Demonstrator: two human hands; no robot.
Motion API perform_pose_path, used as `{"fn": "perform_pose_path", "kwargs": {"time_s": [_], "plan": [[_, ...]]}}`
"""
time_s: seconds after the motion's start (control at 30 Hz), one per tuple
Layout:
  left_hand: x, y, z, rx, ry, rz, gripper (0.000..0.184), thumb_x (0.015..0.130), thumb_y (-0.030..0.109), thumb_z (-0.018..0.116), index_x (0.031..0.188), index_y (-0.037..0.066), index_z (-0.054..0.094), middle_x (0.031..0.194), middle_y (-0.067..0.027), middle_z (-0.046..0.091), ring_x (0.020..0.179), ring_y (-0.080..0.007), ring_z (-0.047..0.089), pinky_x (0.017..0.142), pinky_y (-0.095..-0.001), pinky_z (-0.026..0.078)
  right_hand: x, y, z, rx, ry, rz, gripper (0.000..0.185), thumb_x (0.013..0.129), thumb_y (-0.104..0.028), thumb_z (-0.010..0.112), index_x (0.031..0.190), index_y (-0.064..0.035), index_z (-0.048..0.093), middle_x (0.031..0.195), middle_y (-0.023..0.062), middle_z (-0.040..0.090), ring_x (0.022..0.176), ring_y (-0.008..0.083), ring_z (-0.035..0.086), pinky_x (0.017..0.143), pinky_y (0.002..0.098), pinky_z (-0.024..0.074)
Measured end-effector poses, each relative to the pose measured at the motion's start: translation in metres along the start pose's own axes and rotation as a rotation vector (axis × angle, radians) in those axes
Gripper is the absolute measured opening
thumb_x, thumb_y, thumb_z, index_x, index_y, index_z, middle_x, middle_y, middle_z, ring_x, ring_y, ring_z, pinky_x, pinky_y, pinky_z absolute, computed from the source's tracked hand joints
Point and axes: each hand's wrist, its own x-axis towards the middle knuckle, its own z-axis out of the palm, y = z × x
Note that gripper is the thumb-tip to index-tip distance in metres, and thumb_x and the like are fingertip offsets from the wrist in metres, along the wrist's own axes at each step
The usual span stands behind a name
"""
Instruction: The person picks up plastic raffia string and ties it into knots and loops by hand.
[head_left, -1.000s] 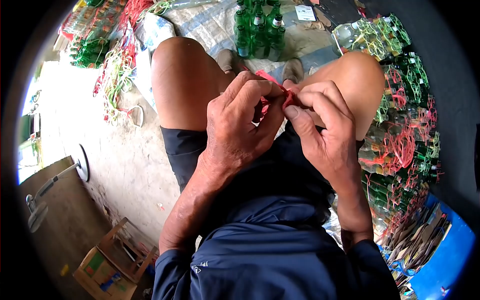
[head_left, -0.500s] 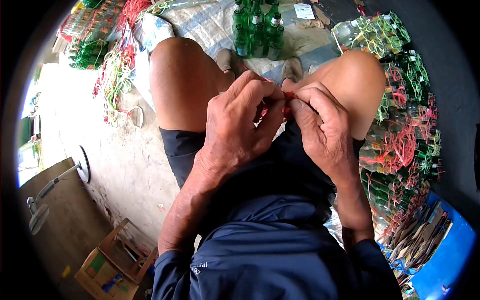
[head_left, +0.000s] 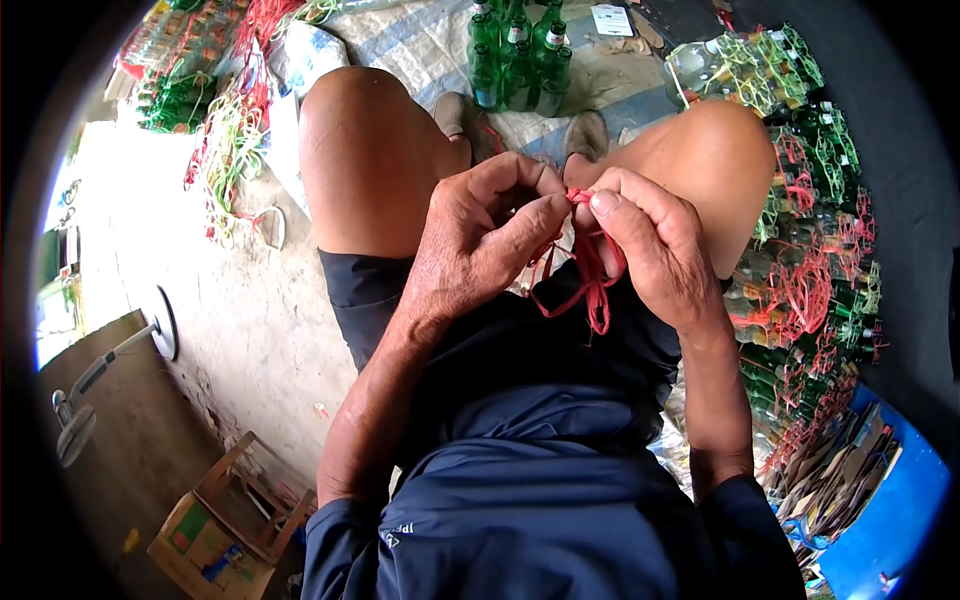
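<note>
Between my fingertips is a red plastic cord (head_left: 597, 297), bunched into what looks like a knot at the top, with loops dangling over my lap. My left hand (head_left: 480, 230) pinches the knotted part from the left, thumb and forefinger together. From the right, my right hand (head_left: 650, 240) grips the same cord with the thumb pressed on top. The two hands almost touch, above my dark shorts and between my bare knees. Exactly how the strands cross is hidden by the fingers.
Several green glass bottles (head_left: 518, 65) stand upright on a striped sheet (head_left: 400, 40) beyond my shoes. Bottles bundled in cord (head_left: 800, 270) line the right side. Loose cords (head_left: 232, 150) lie at left, near a wooden chair (head_left: 240, 500) and a cardboard box (head_left: 190, 550).
My left hand has tilted and its fingers have opened out somewhat around the cord. Loops of red cord now hang below the hands, where earlier only a small bunch showed.
</note>
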Motion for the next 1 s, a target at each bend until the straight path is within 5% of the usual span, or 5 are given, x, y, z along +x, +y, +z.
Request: {"fn": "perform_pose_path", "kwargs": {"time_s": [0.27,0.4,0.77,1.0], "plan": [[0.008,-0.022,0.006,0.283,0.238,0.404,0.011,0.084,0.001,0.077,0.092,0.000,0.069,0.080,-0.0059,0.060,0.067,-0.0156,0.058,0.061,-0.0283,0.049,0.004,0.004,0.004,-0.232,0.083,-0.224,0.010,0.100,-0.004,0.057,0.095,0.0042,0.060,0.085,0.0123,0.058,0.077,0.0235,0.060,0.071,0.0340,0.0506],[0.003,-0.013,0.004,0.470,0.213,0.422,0.012,0.085,-0.005,0.075,0.095,-0.002,0.069,0.087,-0.0037,0.060,0.072,-0.0092,0.057,0.064,-0.0238,0.048,0.005,0.006,0.007,-0.320,0.101,-0.308,0.007,0.098,-0.001,0.058,0.094,0.0041,0.059,0.087,0.0155,0.058,0.078,0.0309,0.061,0.072,0.0369,0.0515],[-0.001,-0.014,0.005,0.449,0.250,0.339,0.012,0.078,-0.003,0.075,0.088,-0.001,0.069,0.078,-0.0071,0.061,0.064,-0.0149,0.060,0.058,-0.0280,0.050,0.001,0.000,0.012,-0.301,0.144,-0.380,0.008,0.093,0.001,0.066,0.100,0.0020,0.064,0.091,0.0122,0.060,0.075,0.0228,0.063,0.067,0.0334,0.0531],[0.004,-0.017,0.008,0.554,0.239,0.563,0.018,0.075,-0.002,0.078,0.090,0.001,0.069,0.081,-0.0085,0.062,0.066,-0.0211,0.065,0.059,-0.0321,0.054,0.006,-0.001,0.007,-0.442,0.201,-0.498,0.014,0.090,0.003,0.069,0.104,0.0005,0.068,0.091,0.0133,0.064,0.073,0.0219,0.068,0.063,0.0333,0.0544]]}}
